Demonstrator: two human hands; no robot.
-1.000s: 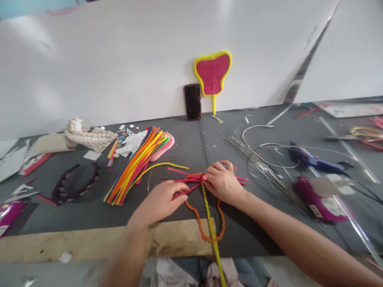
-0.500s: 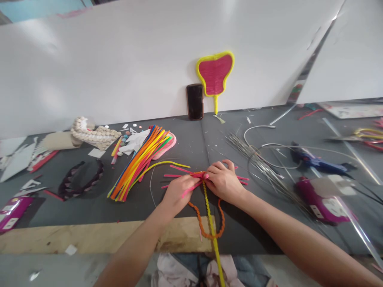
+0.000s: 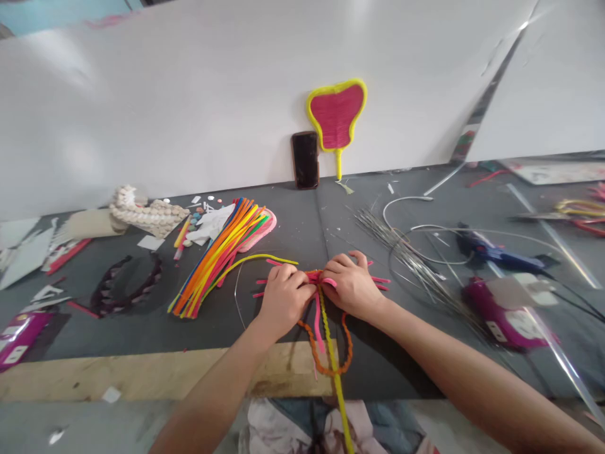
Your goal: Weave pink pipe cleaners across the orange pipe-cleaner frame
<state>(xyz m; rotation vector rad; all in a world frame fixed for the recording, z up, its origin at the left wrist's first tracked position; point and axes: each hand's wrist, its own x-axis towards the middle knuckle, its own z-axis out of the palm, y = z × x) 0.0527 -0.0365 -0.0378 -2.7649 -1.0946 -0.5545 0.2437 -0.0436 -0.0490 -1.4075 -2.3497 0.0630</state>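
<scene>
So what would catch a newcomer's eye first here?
Probably the yellow-rimmed pink hand fan, standing against the white panel beside a smartphone. Next, the multicoloured pipe-cleaner bundle toward the left of the dark tabletop. Then the left hand and right hand at front centre, gripping pink pipe cleaners, an orange twisted loop just nearer the wearer.

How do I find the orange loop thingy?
On the dark tabletop, find the left hand and right hand close together. Below them in the picture, the orange loop curves in a bumpy U, unlike the nearly straight yellow strand crossing it.

a white panel (image 3: 203, 101) stands behind a grey table (image 3: 295, 217).
</scene>
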